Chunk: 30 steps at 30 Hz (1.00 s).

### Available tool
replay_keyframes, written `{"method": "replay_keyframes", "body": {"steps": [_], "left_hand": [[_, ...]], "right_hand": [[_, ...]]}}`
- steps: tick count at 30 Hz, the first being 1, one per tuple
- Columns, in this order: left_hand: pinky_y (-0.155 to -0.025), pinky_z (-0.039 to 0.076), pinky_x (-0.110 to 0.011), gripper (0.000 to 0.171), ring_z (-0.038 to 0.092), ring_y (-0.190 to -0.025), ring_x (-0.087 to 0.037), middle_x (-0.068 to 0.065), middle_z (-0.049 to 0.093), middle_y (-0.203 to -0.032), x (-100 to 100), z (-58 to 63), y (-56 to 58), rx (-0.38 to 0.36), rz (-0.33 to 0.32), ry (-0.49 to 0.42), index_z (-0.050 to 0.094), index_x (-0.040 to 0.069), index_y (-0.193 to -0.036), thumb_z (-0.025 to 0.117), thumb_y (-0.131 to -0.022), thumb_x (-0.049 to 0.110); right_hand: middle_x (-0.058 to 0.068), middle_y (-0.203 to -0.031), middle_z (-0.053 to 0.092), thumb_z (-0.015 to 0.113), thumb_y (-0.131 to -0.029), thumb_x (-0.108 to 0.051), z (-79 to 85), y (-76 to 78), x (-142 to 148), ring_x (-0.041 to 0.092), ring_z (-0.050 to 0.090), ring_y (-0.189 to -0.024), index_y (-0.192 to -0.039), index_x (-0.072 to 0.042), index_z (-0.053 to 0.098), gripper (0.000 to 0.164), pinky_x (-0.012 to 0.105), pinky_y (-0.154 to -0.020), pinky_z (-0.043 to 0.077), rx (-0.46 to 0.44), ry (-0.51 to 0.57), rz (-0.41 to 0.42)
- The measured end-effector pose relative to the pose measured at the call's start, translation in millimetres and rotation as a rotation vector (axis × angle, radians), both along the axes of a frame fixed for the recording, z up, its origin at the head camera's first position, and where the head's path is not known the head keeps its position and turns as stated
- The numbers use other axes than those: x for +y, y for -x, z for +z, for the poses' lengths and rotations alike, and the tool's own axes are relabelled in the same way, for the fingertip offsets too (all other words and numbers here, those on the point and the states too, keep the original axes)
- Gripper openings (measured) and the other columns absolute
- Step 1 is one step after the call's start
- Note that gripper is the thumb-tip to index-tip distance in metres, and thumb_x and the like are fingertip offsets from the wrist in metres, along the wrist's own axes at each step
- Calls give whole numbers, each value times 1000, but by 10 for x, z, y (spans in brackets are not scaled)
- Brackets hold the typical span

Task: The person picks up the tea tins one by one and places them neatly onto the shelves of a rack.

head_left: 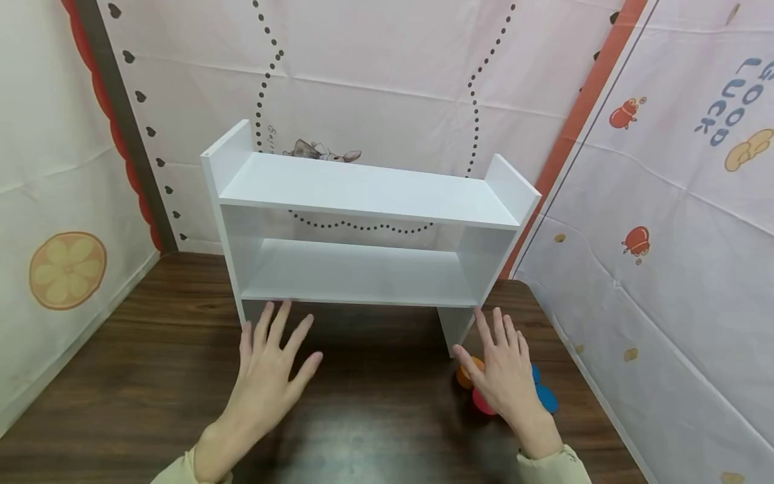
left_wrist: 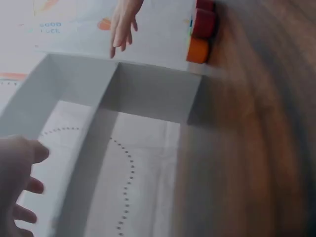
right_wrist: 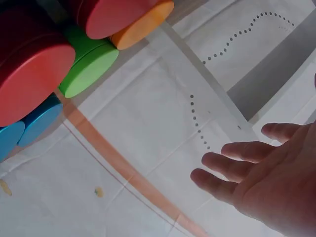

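Observation:
A white two-tier shelf stands upright on the dark wooden table. My left hand is in front of its lower left part, fingers spread, holding nothing. In the left wrist view the left hand appears at the edge with the shelf beyond it. My right hand, its fingers extended, is near the shelf's right side panel. Several round coloured containers lie partly hidden behind that hand: an orange one, a red one and a blue one. Whether either hand touches the shelf I cannot tell.
In the right wrist view a green container sits among red, orange and blue ones. Printed white cloth hangs behind the shelf and along both sides. The brown table top stretches out in front of the shelf.

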State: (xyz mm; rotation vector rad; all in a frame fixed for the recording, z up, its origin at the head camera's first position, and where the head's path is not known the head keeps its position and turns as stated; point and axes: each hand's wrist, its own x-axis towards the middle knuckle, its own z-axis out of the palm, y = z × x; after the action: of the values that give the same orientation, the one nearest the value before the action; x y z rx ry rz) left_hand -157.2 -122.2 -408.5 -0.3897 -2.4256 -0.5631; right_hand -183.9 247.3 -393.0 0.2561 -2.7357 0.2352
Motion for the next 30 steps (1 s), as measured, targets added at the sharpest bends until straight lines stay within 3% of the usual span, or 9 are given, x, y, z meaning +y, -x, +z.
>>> {"method": "replay_keyframes", "body": {"steps": [3,7,11,15,19,22,24,26,30], "left_hand": [[-114,19,-66,51,29,-140,-43,-23,37,-150,-27,214,97,186,-66,-24,52,8,-137,49,-96,39],[-117,18,-63,52,33,-138,-44,-25,38,-148,-91,652,251,371,-124,-17,51,3,-136,46,-94,34],[-118,16,-62,57,28,-142,-42,-24,34,-152,-175,1079,388,470,-122,-5,45,3,-140,49,-90,29],[-121,14,-57,61,24,-146,-39,-22,32,-154,-272,1345,518,493,-86,7,40,3,-144,52,-89,27],[-122,12,-54,63,24,-147,-37,-22,34,-153,-327,1425,616,460,-56,28,37,0,-145,53,-90,26],[-122,13,-53,61,26,-145,-38,-23,38,-150,-330,1408,658,433,-49,36,39,-2,-144,54,-90,24],[-122,13,-53,60,28,-144,-39,-25,39,-149,-327,1390,678,424,-47,42,40,-2,-143,55,-90,23],[-122,13,-53,59,28,-144,-40,-25,40,-148,-325,1376,691,421,-43,50,41,-3,-142,55,-90,22],[-122,14,-54,60,30,-143,-39,-26,42,-146,-321,1363,705,426,-41,54,41,-2,-141,58,-88,18]], "right_hand": [[26,-155,29,51,-94,-50,24,-15,48,46,30,-140,-152,-11,29,73,64,-111,28,-9,43,11],[26,-148,40,52,-96,-41,44,-49,145,44,40,-132,-147,-5,37,64,63,-106,36,-9,132,19],[26,-134,54,55,-96,-35,26,-94,258,40,49,-116,-138,2,47,56,58,-97,45,26,187,-11],[25,-117,60,55,-96,-36,-17,-153,333,36,53,-104,-129,5,54,53,55,-87,51,11,208,-77],[15,-93,63,58,-93,-40,-90,-223,365,25,56,-77,-117,3,59,49,40,-62,51,-49,202,-139],[4,-70,54,62,-89,-46,-164,-312,367,16,48,-58,-103,0,61,48,29,-46,37,-171,197,-206],[2,-63,48,61,-87,-52,-216,-370,359,14,45,-53,-95,-3,58,50,28,-43,32,-289,182,-265],[2,-61,48,59,-85,-59,-271,-414,351,16,46,-54,-93,-3,57,56,30,-44,35,-377,144,-311],[10,-74,61,58,-81,-66,-356,-454,333,19,55,-64,-103,2,59,71,41,-51,47,-411,73,-355]]}}
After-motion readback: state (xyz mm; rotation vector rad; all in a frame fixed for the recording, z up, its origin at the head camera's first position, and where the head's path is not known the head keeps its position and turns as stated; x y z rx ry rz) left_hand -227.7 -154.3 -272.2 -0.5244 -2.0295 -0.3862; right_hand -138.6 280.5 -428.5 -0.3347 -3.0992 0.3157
